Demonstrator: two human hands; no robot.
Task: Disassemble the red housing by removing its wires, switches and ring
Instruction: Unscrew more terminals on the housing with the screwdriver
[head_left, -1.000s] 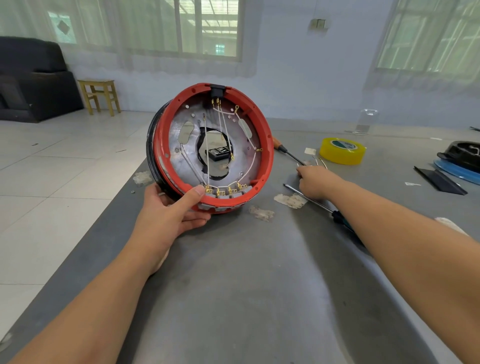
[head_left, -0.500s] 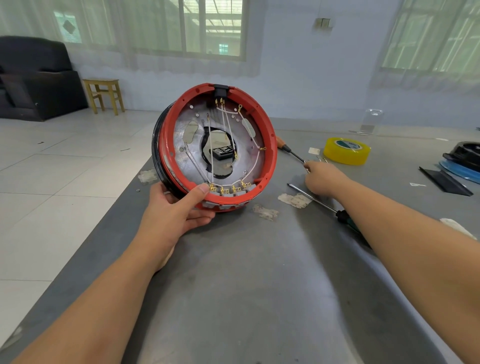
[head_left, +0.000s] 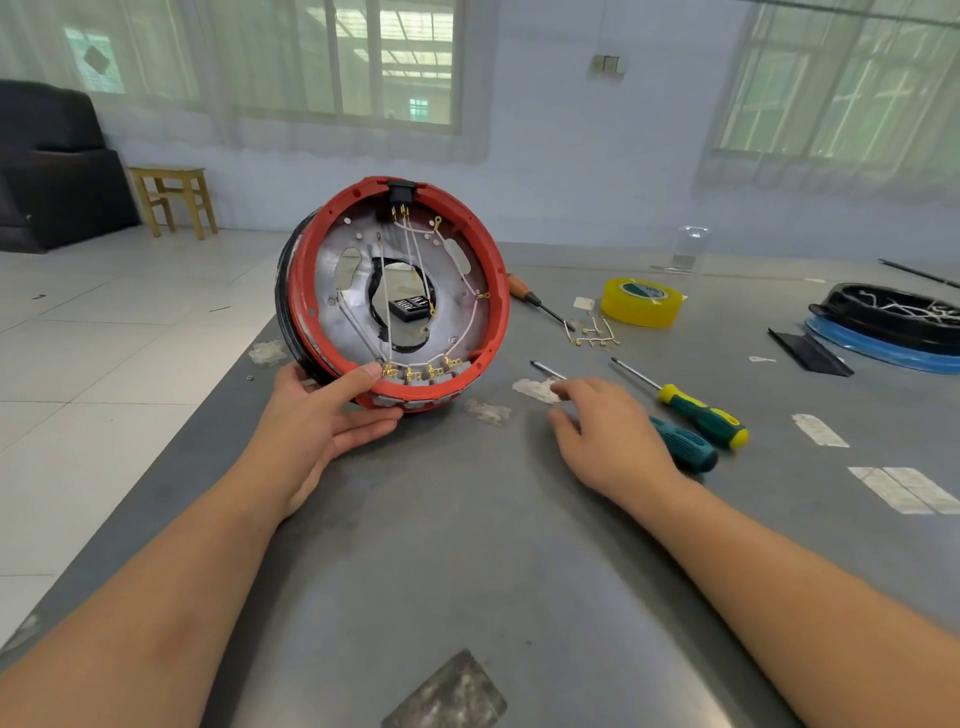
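Note:
The round red housing (head_left: 487, 270) stands on edge on the grey table, its open side facing me. Inside lies a silver plate with white wires (head_left: 382, 291) running to brass terminals (head_left: 422, 370) along the bottom rim, and a black socket (head_left: 401, 192) sits at the top. A black ring (head_left: 284, 291) hugs its far left side. My left hand (head_left: 322, 415) grips the lower left rim, thumb on the red edge. My right hand (head_left: 608, 431) hovers open, palm down, over the table right of the housing, above a dark green screwdriver (head_left: 685, 449).
A yellow-and-green screwdriver (head_left: 698, 413) lies right of my right hand. Farther back are an orange-handled screwdriver (head_left: 524, 292), loose removed wires (head_left: 592, 332), a yellow tape roll (head_left: 641, 301) and a black part on a blue lid (head_left: 893, 325). The table's left edge runs just beside the housing.
My right hand has drawn back from the loose wires near the tape toward me and now hovers empty over the screwdrivers. The housing stays held in my left hand.

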